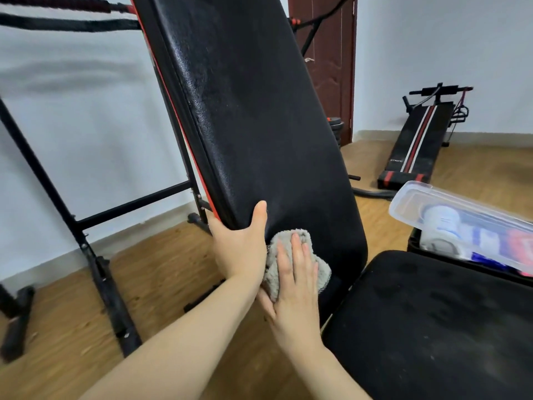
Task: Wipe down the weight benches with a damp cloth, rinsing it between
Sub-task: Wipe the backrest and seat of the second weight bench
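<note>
While the straight fingers (295, 249) of the right hand (297, 287) press flat on the grey cloth (318, 268), the left hand (239, 249) grips the near left edge of the backrest pad (259, 125), thumb on its face and the other fingers hidden behind. The cloth lies low on that pad, just above the seat pad (432, 327); it looks soft, light and limp (terry, probably damp), so it is likely best worked bunched under a flat palm. The backrest pad seems firm and grainy, its long axis rising steeply and leaning left toward the top.
</note>
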